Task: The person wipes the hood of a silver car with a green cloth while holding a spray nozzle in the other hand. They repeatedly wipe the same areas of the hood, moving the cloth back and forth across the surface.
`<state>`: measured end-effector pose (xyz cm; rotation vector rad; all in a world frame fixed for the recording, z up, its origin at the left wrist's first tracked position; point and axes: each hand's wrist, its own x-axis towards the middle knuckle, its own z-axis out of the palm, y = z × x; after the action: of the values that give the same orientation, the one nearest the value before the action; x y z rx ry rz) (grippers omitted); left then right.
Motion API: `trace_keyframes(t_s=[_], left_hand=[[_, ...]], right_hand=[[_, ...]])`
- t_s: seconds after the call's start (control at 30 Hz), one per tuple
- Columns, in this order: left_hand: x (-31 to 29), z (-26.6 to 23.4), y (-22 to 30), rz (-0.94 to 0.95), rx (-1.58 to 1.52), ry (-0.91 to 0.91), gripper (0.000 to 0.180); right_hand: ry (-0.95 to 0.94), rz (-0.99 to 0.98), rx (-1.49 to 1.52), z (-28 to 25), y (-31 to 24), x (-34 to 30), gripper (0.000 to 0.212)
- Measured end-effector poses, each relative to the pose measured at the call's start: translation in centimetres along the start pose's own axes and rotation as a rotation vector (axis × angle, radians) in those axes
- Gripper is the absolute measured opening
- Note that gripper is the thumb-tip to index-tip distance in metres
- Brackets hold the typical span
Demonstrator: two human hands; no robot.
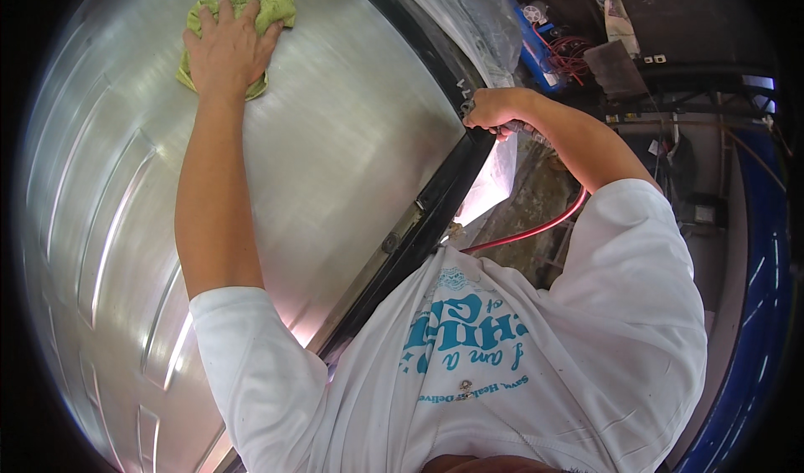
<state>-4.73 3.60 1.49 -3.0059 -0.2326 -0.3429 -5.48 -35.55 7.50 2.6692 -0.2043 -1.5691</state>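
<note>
Pressed against the large bare-metal panel [360,96], my left hand [224,50] lies over a crumpled yellow-green cloth [278,6], with its fingers bent into the fabric. Cloth shows beyond the fingertips and on both sides of the palm. At the panel's dark right-hand edge, my right hand [496,109] is closed around a grey metal air gun [515,127]. Most of the tool is hidden by the fingers. A red air hose [536,232] curves below my right forearm; its join to the tool is partly hidden.
Raised ribs [113,222] run along the panel's left side. A black border strip [394,259] with a bolt separates the panel from me. Clear plastic sheeting [481,21] hangs beyond the edge. Coiled red cable [569,57] lies by a blue object at the upper right.
</note>
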Motion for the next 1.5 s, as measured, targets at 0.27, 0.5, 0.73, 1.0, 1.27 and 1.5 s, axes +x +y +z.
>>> trace_keyframes(t_s=[0.27, 0.5, 0.73, 1.0, 1.27, 1.5], left_hand=[[0.0, 0.2, -0.1, 0.002, -0.008, 0.000, 0.060], [0.0, 0.1, 0.0, 0.008, -0.004, -0.005, 0.062], [0.3, 0.4, -0.2, 0.008, -0.023, -0.028, 0.068], [0.4, 0.1, -0.1, 0.026, -0.001, -0.053, 0.070], [0.6, 0.9, -0.2, 0.018, 0.032, -0.026, 0.068], [0.6, 0.9, -0.3, 0.025, 0.021, -0.015, 0.067]], right_hand=[[0.004, 0.043, -0.252, 1.8, 1.3, -1.4, 0.040], [0.544, -0.181, -0.324, 7.2, 4.0, -2.9, 0.035], [0.500, -0.437, 0.006, 13.5, 2.6, -8.8, 0.026], [0.661, -0.369, 0.071, 15.9, 4.7, -5.5, 0.024], [0.553, -0.453, 0.073, 17.6, 0.4, -10.6, 0.024], [0.489, -0.582, -0.010, 18.9, -2.2, -13.1, 0.025]])
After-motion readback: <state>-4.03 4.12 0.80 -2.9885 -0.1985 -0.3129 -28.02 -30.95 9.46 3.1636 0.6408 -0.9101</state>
